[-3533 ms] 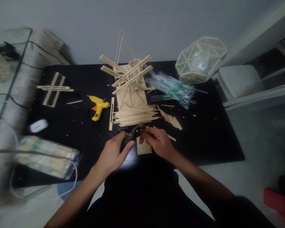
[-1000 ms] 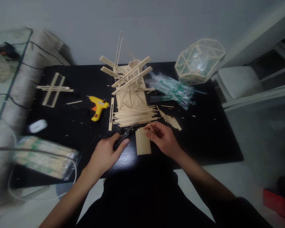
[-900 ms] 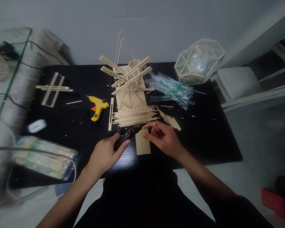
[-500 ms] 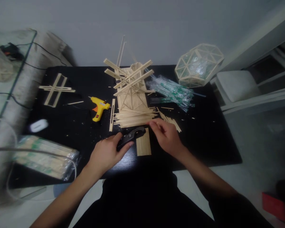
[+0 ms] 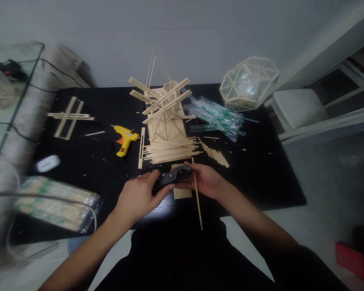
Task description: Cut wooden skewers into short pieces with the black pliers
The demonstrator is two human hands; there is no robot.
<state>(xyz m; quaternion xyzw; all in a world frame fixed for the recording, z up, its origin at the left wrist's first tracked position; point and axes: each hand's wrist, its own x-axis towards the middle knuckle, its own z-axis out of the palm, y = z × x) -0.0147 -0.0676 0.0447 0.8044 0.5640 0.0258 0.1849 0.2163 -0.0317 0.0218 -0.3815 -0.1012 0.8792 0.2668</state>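
Note:
My left hand [image 5: 139, 194] is closed around a black hand cutter [image 5: 171, 176] with a hooked jaw, pointing right. In my right hand [image 5: 210, 180] a thin wooden stick [image 5: 197, 202] is gripped near its upper end, slanting down toward my body. The jaw of the cutter lies close beside the stick; whether they touch I cannot tell. Beneath both hands, a small panel of sticks laid side by side [image 5: 183, 194] is partly covered. Just beyond lies a loose pile of long wooden sticks [image 5: 171, 150], and shorter cut sticks [image 5: 215, 152] are scattered to its right.
A stick structure [image 5: 166, 105] stands at the back of the black table [image 5: 261, 169]. Left of it lies a yellow glue gun [image 5: 125, 139]. Clear plastic wrappers [image 5: 218, 117] and a faceted stick frame [image 5: 250, 83] are at right, a packed bundle of sticks [image 5: 59, 204] at front left.
My right hand has come away from the pile with a stick, moved toward me and turned, bringing the stick beside the cutter's jaw. My left hand has shifted slightly right with the cutter.

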